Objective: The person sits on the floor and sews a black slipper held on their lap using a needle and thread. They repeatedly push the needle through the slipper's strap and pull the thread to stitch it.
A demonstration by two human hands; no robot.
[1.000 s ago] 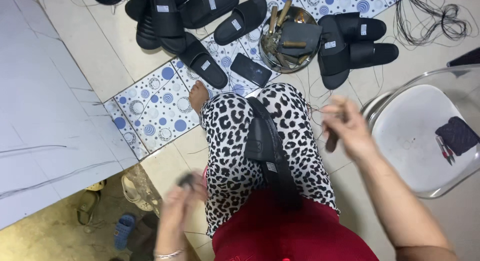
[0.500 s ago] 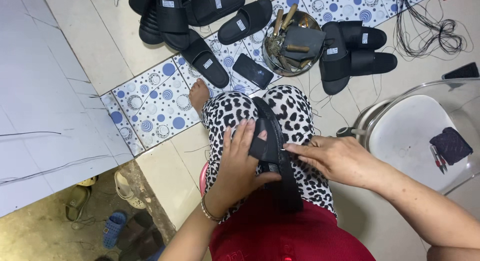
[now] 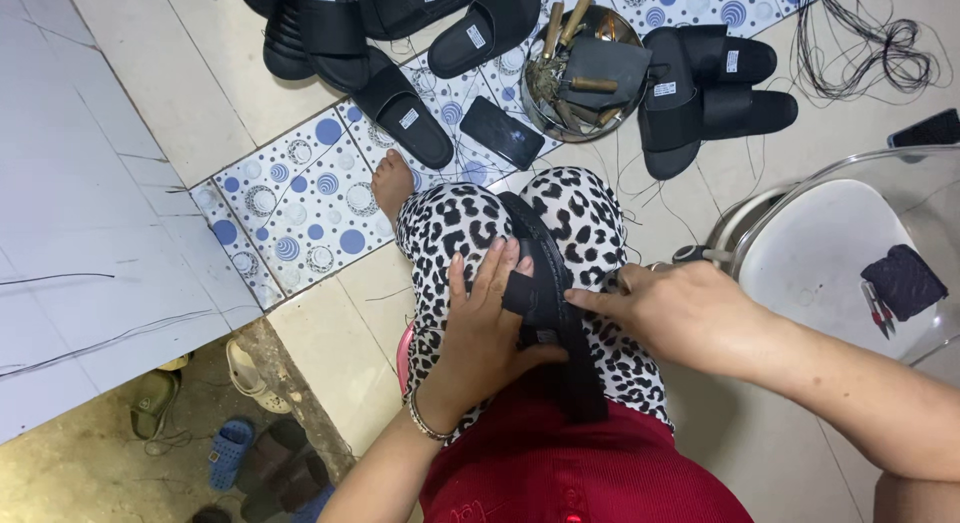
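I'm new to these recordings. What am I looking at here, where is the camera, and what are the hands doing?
There is no machine: a person works with bare hands, and the one camera sits on their head, looking down at their lap. A black rubber slide sandal lies along their leopard-print trousers. The left hand presses on its strap and the right hand pinches its edge. On the tiled floor ahead lie more black slide sandals, a dark flat phone, a round metal bowl of wooden-handled tools and a tangle of black thread. A white plastic chair stands at the right.
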